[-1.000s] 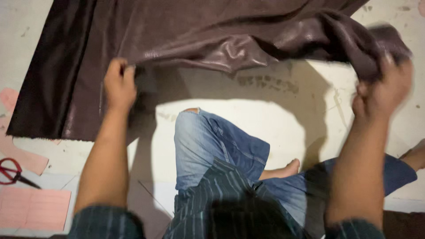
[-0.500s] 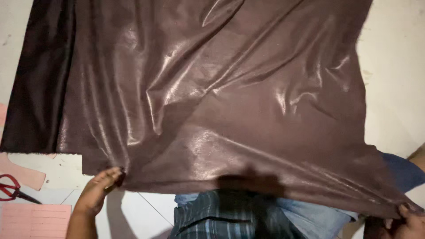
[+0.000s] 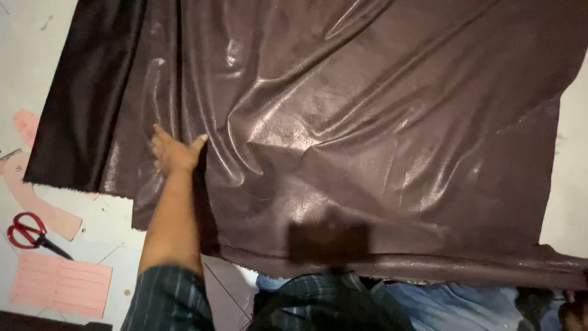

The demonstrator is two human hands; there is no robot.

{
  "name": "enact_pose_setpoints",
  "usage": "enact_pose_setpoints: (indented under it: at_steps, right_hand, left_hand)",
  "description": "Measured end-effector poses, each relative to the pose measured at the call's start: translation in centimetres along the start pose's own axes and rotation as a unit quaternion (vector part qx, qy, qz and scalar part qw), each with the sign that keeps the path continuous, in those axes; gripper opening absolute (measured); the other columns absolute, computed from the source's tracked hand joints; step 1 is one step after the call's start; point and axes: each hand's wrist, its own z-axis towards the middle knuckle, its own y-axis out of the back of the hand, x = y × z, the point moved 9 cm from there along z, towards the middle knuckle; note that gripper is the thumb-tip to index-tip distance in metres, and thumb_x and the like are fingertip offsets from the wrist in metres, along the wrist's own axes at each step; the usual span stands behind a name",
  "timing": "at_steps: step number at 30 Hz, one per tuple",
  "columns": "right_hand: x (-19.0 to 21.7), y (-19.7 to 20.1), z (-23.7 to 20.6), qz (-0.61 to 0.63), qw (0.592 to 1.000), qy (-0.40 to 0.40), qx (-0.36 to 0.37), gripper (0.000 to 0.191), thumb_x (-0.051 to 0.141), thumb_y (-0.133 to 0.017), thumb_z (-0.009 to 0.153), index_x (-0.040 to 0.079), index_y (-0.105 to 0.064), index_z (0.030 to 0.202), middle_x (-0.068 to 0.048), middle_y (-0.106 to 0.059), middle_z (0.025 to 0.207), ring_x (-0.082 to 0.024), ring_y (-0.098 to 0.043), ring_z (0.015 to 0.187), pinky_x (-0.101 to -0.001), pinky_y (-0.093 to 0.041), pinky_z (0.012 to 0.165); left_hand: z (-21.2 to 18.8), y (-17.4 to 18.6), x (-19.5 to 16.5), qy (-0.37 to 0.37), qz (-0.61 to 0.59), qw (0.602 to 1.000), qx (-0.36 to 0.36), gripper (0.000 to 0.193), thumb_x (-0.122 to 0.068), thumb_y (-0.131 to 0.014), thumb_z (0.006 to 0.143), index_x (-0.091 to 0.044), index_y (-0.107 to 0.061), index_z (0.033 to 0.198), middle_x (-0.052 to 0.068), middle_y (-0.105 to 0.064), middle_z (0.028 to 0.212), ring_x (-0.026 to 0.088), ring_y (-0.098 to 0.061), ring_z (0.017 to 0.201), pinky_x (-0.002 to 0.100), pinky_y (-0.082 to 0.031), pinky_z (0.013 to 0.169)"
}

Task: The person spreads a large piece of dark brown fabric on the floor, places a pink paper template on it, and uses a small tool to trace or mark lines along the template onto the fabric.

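Brown glossy fabric (image 3: 367,141), spread wrinkled over the floor (image 3: 24,55), looks soft, limp and slippery, so we judge its near hem the best hold; our left hand (image 3: 174,153) lies open, flat on it, while we cannot tell the right hand's state.

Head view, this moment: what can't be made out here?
- Right hand: mostly cut off at the bottom right corner; grip unclear.
- Floor and lap under the brown fabric: hidden by it.
- Left hand: palm side hidden, pressed flat on the fabric.
- Pink paper: markings too small.
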Motion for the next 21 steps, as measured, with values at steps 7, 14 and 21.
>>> enact_pose_setpoints:
  at_steps: [7, 14, 21]
  right_hand:
    - [3.0, -3.4, -1.5, -0.014, 1.000, -0.012, 0.005, 0.022, 0.025, -0.046, 0.108, 0.005, -0.047, 0.116, -0.005, -0.053, 0.096, -0.020, -0.055, 0.092, -0.0428, -0.046, 0.093]
    - [2.7, -1.8, -4.6, -0.005, 1.000, -0.024, 0.002, 0.024, 0.028, -0.045, 0.107, 0.007, -0.046, 0.117, -0.003, -0.053, 0.097, -0.019, -0.057, 0.097, -0.0429, -0.046, 0.097]
    - [2.3, 1.5, -7.8, -0.006, 0.999, 0.040, 0.010, 0.020, 0.025, -0.044, 0.110, 0.006, -0.045, 0.114, -0.005, -0.048, 0.095, -0.020, -0.054, 0.100, -0.0408, -0.046, 0.105]
  left_hand:
    - [4.8, 2.4, 2.3, -0.062, 0.107, 0.992, 0.010, 0.031, -0.022, -0.070, 0.087, -0.002, -0.073, 0.111, 0.027, -0.071, 0.113, 0.047, -0.067, 0.106, 0.054, -0.054, 0.092]
    - [5.0, 12.0, 14.1, 0.017, -0.136, 0.984, -0.113, 0.067, -0.029, -0.079, 0.090, 0.015, -0.049, 0.130, 0.036, -0.057, 0.129, 0.047, -0.058, 0.117, 0.049, -0.047, 0.100]
    - [-15.3, 1.3, 22.1, 0.336, -0.289, 0.888, 0.127, 0.094, -0.068, -0.061, 0.095, 0.008, -0.042, 0.147, 0.029, -0.055, 0.140, 0.039, -0.059, 0.122, 0.049, -0.050, 0.104]
